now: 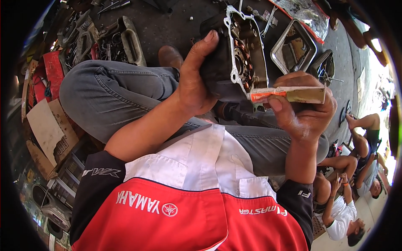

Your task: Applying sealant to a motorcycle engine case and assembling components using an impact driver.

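Observation:
My left hand (194,77) grips the dark side of an engine housing (220,58), whose open face shows a pale metal flange with holes and coppery parts inside. My right hand (305,108) pinches a flattened tube (293,94), pale with an orange label, held crosswise at the lower end of the flange. The tube's left tip is at the flange; whether it touches cannot be told. Just beyond my right hand lie a squarish metal frame or cover (307,48) and a dark part with a thin rod (324,62). The housing is held above my legs.
Trays of metal parts (130,42) lie at upper left, cardboard (44,134) and red items (52,62) at left. A wrench (270,21) and plastic bag (299,14) lie beyond the housing on the dark floor (176,29). Two people (339,217) sit at lower right.

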{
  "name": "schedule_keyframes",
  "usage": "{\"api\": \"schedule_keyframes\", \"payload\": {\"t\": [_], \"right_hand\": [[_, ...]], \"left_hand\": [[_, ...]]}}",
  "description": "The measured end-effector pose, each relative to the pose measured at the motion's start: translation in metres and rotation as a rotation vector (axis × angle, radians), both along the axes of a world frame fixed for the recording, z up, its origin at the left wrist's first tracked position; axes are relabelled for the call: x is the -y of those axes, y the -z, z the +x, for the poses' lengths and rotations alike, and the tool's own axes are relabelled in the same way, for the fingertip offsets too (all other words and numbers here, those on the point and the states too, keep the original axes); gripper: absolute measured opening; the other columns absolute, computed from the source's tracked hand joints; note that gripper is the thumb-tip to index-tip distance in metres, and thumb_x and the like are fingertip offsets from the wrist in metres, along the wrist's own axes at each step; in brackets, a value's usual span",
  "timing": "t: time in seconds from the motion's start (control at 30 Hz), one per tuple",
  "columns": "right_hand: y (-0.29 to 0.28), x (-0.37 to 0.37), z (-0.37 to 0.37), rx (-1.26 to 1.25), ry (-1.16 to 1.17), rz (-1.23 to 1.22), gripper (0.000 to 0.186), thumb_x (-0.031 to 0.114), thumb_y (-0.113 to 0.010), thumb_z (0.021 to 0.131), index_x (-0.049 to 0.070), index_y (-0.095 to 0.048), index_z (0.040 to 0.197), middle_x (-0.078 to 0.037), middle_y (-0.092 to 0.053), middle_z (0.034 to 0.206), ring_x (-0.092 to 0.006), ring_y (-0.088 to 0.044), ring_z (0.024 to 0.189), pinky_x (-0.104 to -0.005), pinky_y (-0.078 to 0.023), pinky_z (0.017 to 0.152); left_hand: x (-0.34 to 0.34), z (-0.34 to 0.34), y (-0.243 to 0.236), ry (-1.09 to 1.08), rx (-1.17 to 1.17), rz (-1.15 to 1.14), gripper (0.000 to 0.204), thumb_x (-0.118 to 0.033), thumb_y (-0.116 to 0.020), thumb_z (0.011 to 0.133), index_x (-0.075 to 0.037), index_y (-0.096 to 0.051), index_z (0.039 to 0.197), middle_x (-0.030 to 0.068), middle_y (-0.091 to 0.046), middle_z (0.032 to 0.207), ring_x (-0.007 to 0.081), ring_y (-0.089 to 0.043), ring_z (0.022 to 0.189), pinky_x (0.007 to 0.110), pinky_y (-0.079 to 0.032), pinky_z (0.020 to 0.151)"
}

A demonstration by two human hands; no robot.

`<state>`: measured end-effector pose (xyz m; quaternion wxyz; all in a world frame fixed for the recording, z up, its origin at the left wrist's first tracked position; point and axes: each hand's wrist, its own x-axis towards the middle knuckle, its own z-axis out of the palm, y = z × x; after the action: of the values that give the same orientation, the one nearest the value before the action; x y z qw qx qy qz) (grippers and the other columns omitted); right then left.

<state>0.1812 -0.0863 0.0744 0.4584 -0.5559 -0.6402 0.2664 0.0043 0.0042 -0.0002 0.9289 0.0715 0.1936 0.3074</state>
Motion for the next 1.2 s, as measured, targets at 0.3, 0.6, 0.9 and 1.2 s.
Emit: {"api": "schedule_keyframes", "payload": {"t": [0.3, 0.6, 0.9, 1.2], "right_hand": [[0.003, -0.003, 0.005, 0.04, -0.021, 0.059, 0.02, 0.006, -0.083, 0.075, -0.003, -0.07, 0.087, -0.015, -0.07, 0.081, -0.0212, -0.068, 0.074, -0.0296, -0.054, 0.064], [0.0, -0.009, 0.0, 0.0, 0.057, 0.007, 0.02, 0.004, -0.085, 0.066, 0.004, -0.075, 0.084, -0.004, -0.073, 0.078, -0.0096, -0.068, 0.064, -0.0223, -0.051, 0.059], [-0.002, -0.006, 0.003, 0.029, 0.108, -0.082, 0.018, 0.005, -0.085, 0.067, 0.004, -0.074, 0.081, -0.004, -0.073, 0.076, -0.0099, -0.068, 0.063, -0.0218, -0.051, 0.058], [-0.001, -0.007, -0.006, -0.04, 0.2, -0.079, 0.022, 0.006, -0.088, 0.065, 0.005, -0.075, 0.082, -0.002, -0.072, 0.075, -0.0083, -0.067, 0.062, -0.0214, -0.051, 0.058]], "left_hand": [[-0.001, 0.0, 0.003, -0.005, 0.004, 0.007, 0.049, -0.047, -0.055, 0.1, -0.007, -0.061, 0.128, 0.0082, -0.072, 0.116, 0.02, -0.071, 0.103, 0.039, -0.057, 0.095], [0.0, 0.002, 0.002, -0.017, -0.051, 0.028, 0.047, -0.046, -0.054, 0.101, -0.007, -0.063, 0.125, 0.0077, -0.073, 0.112, 0.0191, -0.072, 0.1, 0.038, -0.059, 0.093], [-0.001, 0.001, 0.002, -0.033, -0.055, 0.017, 0.049, -0.048, -0.053, 0.101, -0.006, -0.063, 0.125, 0.0073, -0.073, 0.111, 0.0187, -0.072, 0.098, 0.037, -0.059, 0.092], [0.001, 0.001, 0.0, -0.016, -0.073, 0.029, 0.05, -0.049, -0.052, 0.101, -0.007, -0.061, 0.127, 0.0082, -0.072, 0.115, 0.0197, -0.072, 0.102, 0.039, -0.058, 0.094]]}}
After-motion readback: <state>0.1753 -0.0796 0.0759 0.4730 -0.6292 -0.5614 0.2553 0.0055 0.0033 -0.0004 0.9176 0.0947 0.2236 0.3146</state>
